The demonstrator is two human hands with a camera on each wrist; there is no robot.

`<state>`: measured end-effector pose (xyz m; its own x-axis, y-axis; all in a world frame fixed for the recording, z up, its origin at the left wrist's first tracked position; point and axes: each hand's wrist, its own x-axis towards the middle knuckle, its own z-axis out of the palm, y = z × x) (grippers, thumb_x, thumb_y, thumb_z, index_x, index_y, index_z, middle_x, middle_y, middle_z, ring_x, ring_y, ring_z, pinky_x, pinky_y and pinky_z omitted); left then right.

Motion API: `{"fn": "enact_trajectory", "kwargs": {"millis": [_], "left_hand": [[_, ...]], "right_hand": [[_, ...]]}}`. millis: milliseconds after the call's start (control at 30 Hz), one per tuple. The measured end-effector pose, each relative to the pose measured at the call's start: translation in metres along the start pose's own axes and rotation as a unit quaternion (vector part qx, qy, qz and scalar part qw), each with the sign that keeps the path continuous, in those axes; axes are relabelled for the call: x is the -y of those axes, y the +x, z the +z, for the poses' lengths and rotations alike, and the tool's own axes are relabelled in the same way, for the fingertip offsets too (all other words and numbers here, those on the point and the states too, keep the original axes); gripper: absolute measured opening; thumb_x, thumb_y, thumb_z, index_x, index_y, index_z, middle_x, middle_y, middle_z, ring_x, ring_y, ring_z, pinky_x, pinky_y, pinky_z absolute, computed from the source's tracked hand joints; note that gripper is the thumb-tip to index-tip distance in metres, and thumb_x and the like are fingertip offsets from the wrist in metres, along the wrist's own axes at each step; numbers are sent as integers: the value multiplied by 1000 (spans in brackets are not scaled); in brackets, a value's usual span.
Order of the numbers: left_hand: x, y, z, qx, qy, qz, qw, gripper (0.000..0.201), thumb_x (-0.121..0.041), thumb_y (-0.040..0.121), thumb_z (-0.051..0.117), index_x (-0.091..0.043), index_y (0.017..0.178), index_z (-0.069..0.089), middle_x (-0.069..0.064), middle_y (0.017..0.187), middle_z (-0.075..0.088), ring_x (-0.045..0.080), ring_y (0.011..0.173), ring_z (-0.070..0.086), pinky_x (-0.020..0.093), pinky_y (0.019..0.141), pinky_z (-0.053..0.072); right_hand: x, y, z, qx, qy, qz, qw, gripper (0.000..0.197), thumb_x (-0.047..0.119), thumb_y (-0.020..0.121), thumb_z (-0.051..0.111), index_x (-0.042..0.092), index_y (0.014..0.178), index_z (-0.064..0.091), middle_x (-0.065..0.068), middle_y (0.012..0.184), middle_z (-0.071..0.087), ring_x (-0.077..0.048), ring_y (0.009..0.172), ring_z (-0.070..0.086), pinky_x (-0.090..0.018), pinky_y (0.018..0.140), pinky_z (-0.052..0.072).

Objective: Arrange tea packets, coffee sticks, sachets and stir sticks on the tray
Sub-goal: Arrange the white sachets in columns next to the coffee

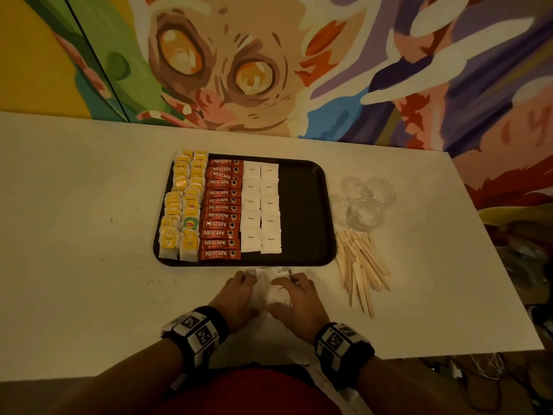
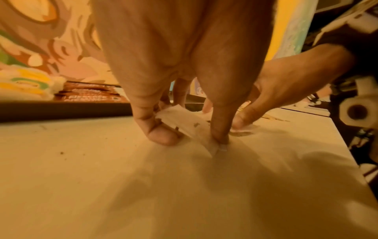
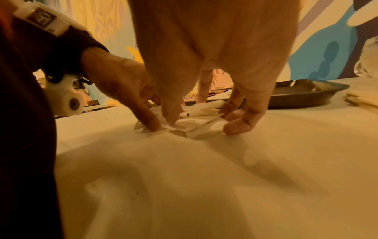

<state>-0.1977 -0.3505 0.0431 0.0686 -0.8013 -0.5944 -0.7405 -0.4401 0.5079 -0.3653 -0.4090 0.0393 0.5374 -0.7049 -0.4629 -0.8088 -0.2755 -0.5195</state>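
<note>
A dark tray [image 1: 302,205] holds yellow tea packets [image 1: 182,211] at its left, red coffee sticks [image 1: 221,208] beside them, then two columns of white sugar sachets [image 1: 260,205]. Its right part is bare. Just in front of the tray lies a small heap of loose sachets [image 1: 270,281]. My left hand [image 1: 250,287] pinches one tilted sachet [image 2: 184,119] at the heap's left. My right hand [image 1: 294,290] curls over the heap [image 3: 196,122], with its thumb and fingers closing on it from both sides. Wooden stir sticks [image 1: 359,262] lie piled on the table right of the tray.
A crumpled clear plastic bag [image 1: 365,202] lies behind the stir sticks. Dark crumbs speckle the white table [image 1: 89,235] left of my hands. A painted wall stands behind the table. Beyond the table's right edge is cluttered floor.
</note>
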Motion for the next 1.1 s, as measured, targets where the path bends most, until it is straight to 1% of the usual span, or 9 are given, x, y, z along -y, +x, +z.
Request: {"fn": "enact_trajectory", "kwargs": {"millis": [100,267,433,533,667,767,833,967,1100], "left_hand": [[1,3,1,-8,-53,-43,998,61,-36,87,68,-18,137,38,6,138,46,23,122,47,35,104,43],[0,7,-1,-12,-40,-93,995,57,-36,81,74,-16,128,48,5,129,54,23,118,51,38,101,47],[3,11,-9,-25,-15,-102,994,50,-44,76,75,-18,116,59,3,122,58,21,111,53,38,98,48],[6,8,-7,-28,-19,-107,994,51,-38,83,71,-16,125,53,4,131,50,22,121,47,36,104,42],[9,3,-6,-51,-46,-81,994,41,-33,92,61,-13,127,51,5,133,50,21,121,47,32,104,39],[10,-1,-13,-66,-107,-78,989,39,-30,96,58,-12,129,51,5,131,53,20,117,50,27,96,39],[13,-4,-19,-68,-136,-70,986,30,-30,96,57,-13,121,57,5,124,59,16,106,53,25,91,41],[20,-10,-31,-71,-193,-39,978,6,-27,95,58,-25,101,60,-6,102,60,14,98,57,30,90,49],[22,-15,-40,-83,-295,-5,952,20,-11,92,62,-30,93,57,-8,102,53,10,91,53,20,63,52]], "right_hand": [[4,3,4,-28,11,12,999,41,48,88,62,33,125,53,5,135,42,-16,123,39,-27,102,37],[6,10,4,-43,42,31,998,26,35,83,73,30,97,51,6,118,50,-14,112,47,-24,90,42],[4,18,7,-64,87,50,993,20,28,83,76,33,88,57,8,117,56,-13,115,52,-31,96,49],[1,21,7,-73,120,67,988,24,24,85,74,37,84,55,5,121,59,-15,108,57,-23,76,55],[-5,22,2,-80,160,71,981,28,18,86,73,38,84,53,-2,114,61,-14,79,64,-16,57,50],[-7,22,1,-79,192,80,975,37,18,84,74,47,88,51,-2,116,59,-20,93,63,-27,72,58],[-9,21,-1,-76,214,79,971,45,15,84,74,50,92,48,0,118,59,-20,102,62,-27,76,59],[-13,18,-11,-92,259,67,959,48,6,86,70,39,112,45,6,109,61,-16,100,63,-17,70,56],[-13,19,-19,-101,282,68,951,42,10,93,62,26,127,46,1,114,62,-19,105,64,-20,69,58]]}}
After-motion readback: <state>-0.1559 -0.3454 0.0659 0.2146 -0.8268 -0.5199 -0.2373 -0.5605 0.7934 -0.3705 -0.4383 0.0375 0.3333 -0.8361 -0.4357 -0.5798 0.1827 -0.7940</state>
